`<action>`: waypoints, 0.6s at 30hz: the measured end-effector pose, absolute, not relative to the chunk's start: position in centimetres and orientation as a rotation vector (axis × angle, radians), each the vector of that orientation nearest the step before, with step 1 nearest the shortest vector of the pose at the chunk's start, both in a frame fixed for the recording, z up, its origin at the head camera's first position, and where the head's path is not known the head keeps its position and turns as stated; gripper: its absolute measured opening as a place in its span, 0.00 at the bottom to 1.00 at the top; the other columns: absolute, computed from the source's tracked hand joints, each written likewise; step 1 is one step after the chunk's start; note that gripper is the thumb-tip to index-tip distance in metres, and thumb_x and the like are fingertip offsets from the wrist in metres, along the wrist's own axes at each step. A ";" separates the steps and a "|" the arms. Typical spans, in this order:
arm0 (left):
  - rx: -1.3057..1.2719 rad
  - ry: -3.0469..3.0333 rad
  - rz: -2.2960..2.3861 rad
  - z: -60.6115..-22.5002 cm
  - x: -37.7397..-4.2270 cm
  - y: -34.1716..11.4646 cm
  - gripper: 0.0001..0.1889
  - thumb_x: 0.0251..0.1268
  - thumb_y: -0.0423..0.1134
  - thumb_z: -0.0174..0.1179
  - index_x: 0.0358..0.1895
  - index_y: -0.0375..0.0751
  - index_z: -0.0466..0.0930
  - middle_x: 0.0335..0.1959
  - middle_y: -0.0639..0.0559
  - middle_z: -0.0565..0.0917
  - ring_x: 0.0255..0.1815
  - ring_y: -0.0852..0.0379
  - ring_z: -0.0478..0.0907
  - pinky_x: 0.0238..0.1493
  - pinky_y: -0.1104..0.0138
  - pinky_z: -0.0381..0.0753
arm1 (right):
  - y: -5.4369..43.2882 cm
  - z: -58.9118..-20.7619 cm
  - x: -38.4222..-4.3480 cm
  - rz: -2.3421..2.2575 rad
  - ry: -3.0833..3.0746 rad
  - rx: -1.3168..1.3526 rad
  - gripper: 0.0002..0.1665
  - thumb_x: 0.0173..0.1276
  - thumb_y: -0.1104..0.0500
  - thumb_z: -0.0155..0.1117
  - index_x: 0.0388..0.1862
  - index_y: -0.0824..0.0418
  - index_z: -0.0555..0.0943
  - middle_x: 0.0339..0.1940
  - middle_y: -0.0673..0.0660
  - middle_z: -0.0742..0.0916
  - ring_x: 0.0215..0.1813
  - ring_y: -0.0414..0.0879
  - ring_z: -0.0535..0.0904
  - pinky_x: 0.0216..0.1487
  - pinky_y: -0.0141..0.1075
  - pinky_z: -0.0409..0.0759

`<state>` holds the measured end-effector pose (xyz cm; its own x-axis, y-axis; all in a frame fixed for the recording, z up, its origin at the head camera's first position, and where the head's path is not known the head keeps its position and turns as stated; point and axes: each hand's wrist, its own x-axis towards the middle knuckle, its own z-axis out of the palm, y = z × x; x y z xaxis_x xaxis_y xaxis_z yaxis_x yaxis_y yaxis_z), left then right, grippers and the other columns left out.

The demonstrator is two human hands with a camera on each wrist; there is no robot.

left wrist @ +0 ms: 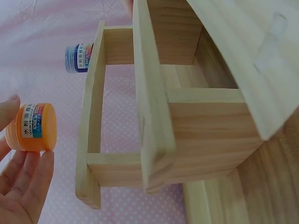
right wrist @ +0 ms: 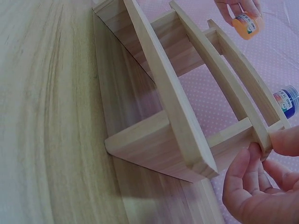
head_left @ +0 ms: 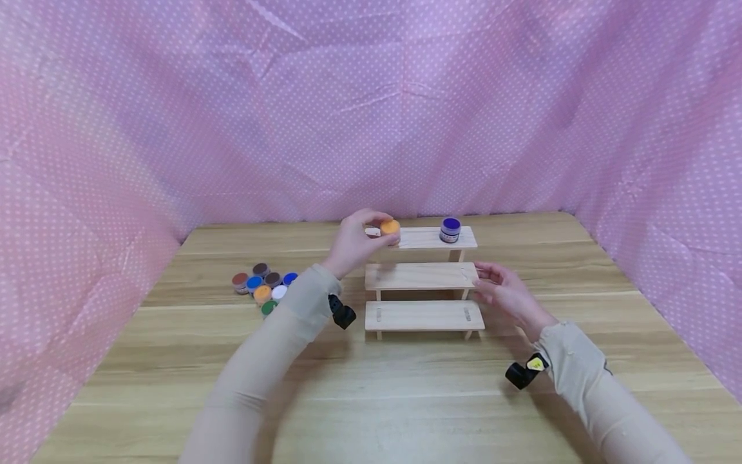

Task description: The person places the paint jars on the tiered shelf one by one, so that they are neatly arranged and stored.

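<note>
My left hand (head_left: pixel 357 240) holds an orange gouache paint jar (head_left: pixel 391 228) between thumb and fingers, over the left end of the top step of a three-step wooden display rack (head_left: pixel 420 276). In the left wrist view a gap shows between this orange jar (left wrist: pixel 39 127) and the top board. A dark blue-violet paint jar (head_left: pixel 449 231) stands upright near that board's right end. At the rack's right side, my right hand (head_left: pixel 511 295) pinches the end of the middle board (right wrist: pixel 219 74), thumb on top and fingers beneath, as the right wrist view shows.
Left of the rack, several small paint jars (head_left: pixel 263 294) stand grouped on the wood-grain table (head_left: pixel 371 399), with brown, blue, orange, white and green among them. My left forearm partly covers that group. A pink dotted curtain (head_left: pixel 371 116) hangs behind and on both sides.
</note>
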<state>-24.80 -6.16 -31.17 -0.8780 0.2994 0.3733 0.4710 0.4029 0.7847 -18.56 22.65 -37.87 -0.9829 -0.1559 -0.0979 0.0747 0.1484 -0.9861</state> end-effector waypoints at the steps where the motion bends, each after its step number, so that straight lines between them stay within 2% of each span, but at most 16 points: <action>1: -0.687 -2.492 -1.478 -31.0 -24.9 -6.0 0.18 0.53 0.39 0.70 0.47 0.37 0.81 0.44 0.47 0.80 0.47 0.52 0.77 0.44 0.70 0.82 | 22.6 -37.8 -18.5 -1.939 2.241 -0.081 0.34 0.70 0.70 0.49 0.70 0.77 0.51 0.51 0.55 0.74 0.42 0.31 0.75 0.48 0.26 0.80; 11: -0.667 -2.552 -1.426 -31.0 -26.2 -3.1 0.19 0.54 0.40 0.70 0.48 0.38 0.81 0.44 0.48 0.81 0.46 0.55 0.78 0.48 0.67 0.78 | 22.7 -38.0 -18.6 -1.929 2.235 -0.062 0.34 0.70 0.70 0.49 0.71 0.76 0.50 0.55 0.61 0.73 0.43 0.31 0.75 0.49 0.26 0.80; 18: -0.677 -2.590 -1.403 -30.8 -26.8 -1.7 0.19 0.54 0.42 0.69 0.49 0.39 0.81 0.45 0.49 0.81 0.47 0.57 0.77 0.49 0.69 0.77 | 22.7 -37.8 -18.7 -1.935 2.233 -0.055 0.35 0.70 0.70 0.50 0.71 0.75 0.50 0.53 0.57 0.73 0.43 0.31 0.76 0.50 0.28 0.80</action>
